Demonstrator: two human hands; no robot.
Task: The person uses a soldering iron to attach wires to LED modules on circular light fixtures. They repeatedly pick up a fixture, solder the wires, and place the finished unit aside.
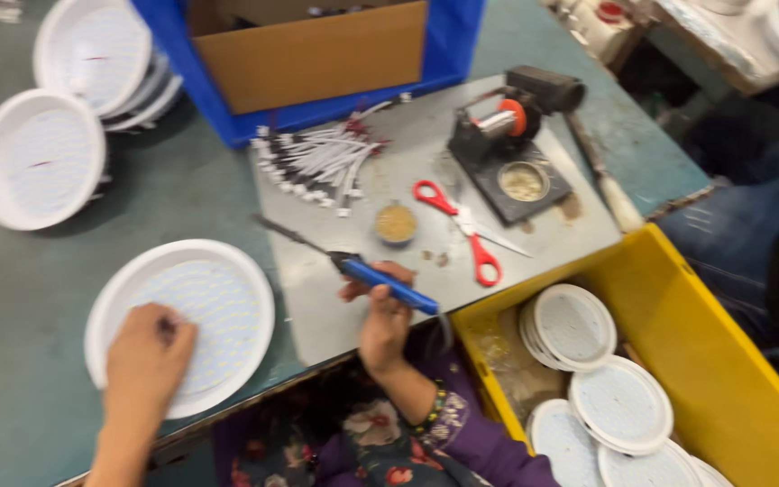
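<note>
Blue-handled soldering iron (367,273) sits gripped in the right hand (383,320), fingers curled around it, tip toward the wire bundle (317,162). Left of the iron, the left hand (148,356) lies flat on the white round lamp panel (180,325). Soldering seems underway; the tip would need bringing across to the panel.

Red scissors (458,227) on grey plate (534,236). Left of scissors: small tin (396,223), white connector pile (317,162). Right: solder stand (507,144). Below right: yellow bin (723,361) with white discs (619,406). Above left: blue crate (317,54).
</note>
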